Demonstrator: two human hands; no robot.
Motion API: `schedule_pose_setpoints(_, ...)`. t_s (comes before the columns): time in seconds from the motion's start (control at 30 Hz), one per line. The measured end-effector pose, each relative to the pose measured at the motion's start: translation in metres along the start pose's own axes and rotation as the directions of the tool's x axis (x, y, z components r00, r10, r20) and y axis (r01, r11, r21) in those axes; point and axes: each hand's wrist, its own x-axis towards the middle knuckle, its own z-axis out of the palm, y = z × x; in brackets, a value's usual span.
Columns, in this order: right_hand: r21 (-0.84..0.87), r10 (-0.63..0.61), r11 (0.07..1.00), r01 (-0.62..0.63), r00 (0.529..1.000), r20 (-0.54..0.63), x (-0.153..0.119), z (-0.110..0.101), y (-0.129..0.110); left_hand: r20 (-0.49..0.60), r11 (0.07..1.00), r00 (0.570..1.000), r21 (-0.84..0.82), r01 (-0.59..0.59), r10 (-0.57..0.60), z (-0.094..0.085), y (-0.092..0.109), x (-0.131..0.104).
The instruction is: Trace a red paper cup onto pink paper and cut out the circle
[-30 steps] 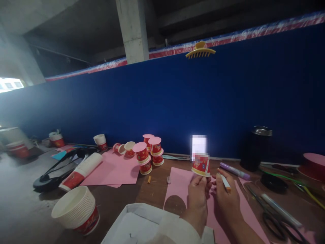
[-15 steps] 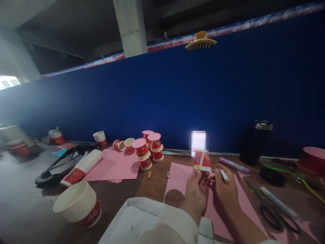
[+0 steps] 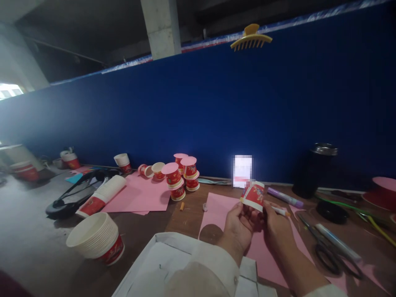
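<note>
In the head view, my left hand (image 3: 241, 227) holds a red and white paper cup (image 3: 254, 196), its fingers beneath and around the rim; the cup is upside down and tilted. My right hand (image 3: 276, 220) is closed around a slim white marker (image 3: 279, 210) with an orange end, which points to the right. Its fingertips meet the cup's lower right edge. Under both hands lies a pink sheet (image 3: 266, 255) with a round hole cut in it. A small orange cap (image 3: 182, 206) lies on the table to the left.
Red cups with pink discs (image 3: 170, 169) stand stacked at centre-left. Nested cups (image 3: 95, 237) lean at front left. A white box (image 3: 167, 260) is before me. On the right are scissors (image 3: 328, 255), a purple tube (image 3: 285, 197) and a black flask (image 3: 314, 171). Behind rises a blue partition (image 3: 198, 111).
The cup in my left hand has turned and tilted, showing another side of its print. The marker in my right hand has swung to lie flatter, its orange end farther right.
</note>
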Motion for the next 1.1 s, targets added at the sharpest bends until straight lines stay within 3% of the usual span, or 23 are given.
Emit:
schedule_pose_setpoints(0.23,0.079,0.136,0.986,-0.144,0.986,0.094,-0.005,0.004,-0.002,-0.014,0.999,0.999,0.001,0.044,-0.044,0.004,0.004,-0.006)
schedule_pose_setpoints(0.4,0.11,0.215,0.968,-0.225,0.972,0.099,-0.003,0.001,-0.007,-0.032,0.997,0.998,0.036,0.063,-0.062,0.006,0.004,-0.007)
schedule_pose_setpoints(0.6,0.177,0.253,0.938,-0.298,0.938,0.238,0.004,0.002,-0.007,-0.058,0.995,0.995,0.06,0.082,-0.079,0.006,0.004,-0.004)
schedule_pose_setpoints(0.9,0.205,0.202,0.943,-0.261,0.942,0.269,0.013,-0.003,-0.001,-0.086,1.0,0.996,0.019,-0.004,0.005,0.005,0.002,-0.003)
schedule_pose_setpoints(1.1,0.174,0.179,0.959,-0.226,0.951,0.25,0.018,-0.007,0.007,-0.02,0.999,0.999,0.027,-0.041,0.042,0.003,0.001,-0.003)
